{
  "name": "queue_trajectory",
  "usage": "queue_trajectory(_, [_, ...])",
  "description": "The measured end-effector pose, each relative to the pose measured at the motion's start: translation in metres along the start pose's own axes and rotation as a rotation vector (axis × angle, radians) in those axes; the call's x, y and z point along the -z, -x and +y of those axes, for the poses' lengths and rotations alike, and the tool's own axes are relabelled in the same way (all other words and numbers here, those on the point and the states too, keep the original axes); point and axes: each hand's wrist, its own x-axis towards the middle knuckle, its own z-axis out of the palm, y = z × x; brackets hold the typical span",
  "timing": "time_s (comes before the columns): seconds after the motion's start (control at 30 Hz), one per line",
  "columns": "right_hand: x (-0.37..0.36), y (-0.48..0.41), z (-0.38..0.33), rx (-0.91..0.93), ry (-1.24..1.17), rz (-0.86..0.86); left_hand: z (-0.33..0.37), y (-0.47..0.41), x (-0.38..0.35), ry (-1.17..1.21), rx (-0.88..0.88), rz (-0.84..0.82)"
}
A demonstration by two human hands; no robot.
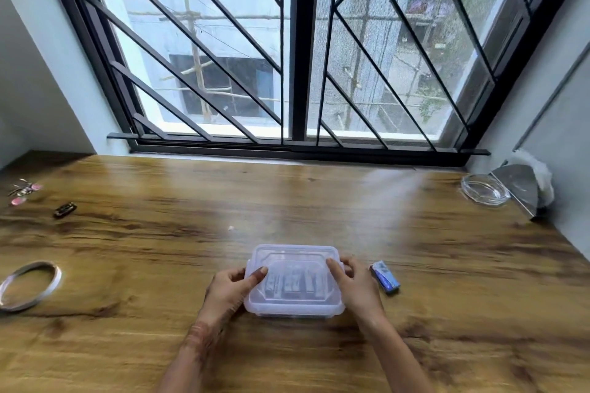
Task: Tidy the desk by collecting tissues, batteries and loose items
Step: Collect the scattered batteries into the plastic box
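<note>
A clear plastic box (295, 257) with its lid on sits on the wooden desk (287, 195) in front of me; several batteries show dimly through the lid. My left hand (231, 289) grips the box's left side, thumb on the lid. My right hand (354, 285) grips its right side, thumb on the lid. A blue battery (385, 276) lies on the desk just right of my right hand. A tiny white scrap (230, 228) lies beyond the box.
A coil of silver wire (28, 284) lies at the left edge. A small dark clip (64, 210) and pink hair clips (24, 191) sit far left. A glass ashtray (485, 190) and a metal tissue holder (520, 188) stand at the far right by the wall.
</note>
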Motion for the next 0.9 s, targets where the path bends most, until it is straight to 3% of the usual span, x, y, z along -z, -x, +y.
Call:
queue_trajectory(0.3, [0.001,-0.001,0.012,-0.097,-0.053,0.118,0.001,0.008,-0.011,-0.184,-0.19,0.233])
queue_trajectory(0.47, [-0.005,0.015,0.011,0.031,-0.095,0.187,-0.003,0.011,-0.019,-0.229,-0.23,0.246])
queue_trajectory(0.9, [-0.017,0.029,0.009,0.134,-0.009,0.111,0.001,0.015,-0.026,-0.272,-0.254,0.279])
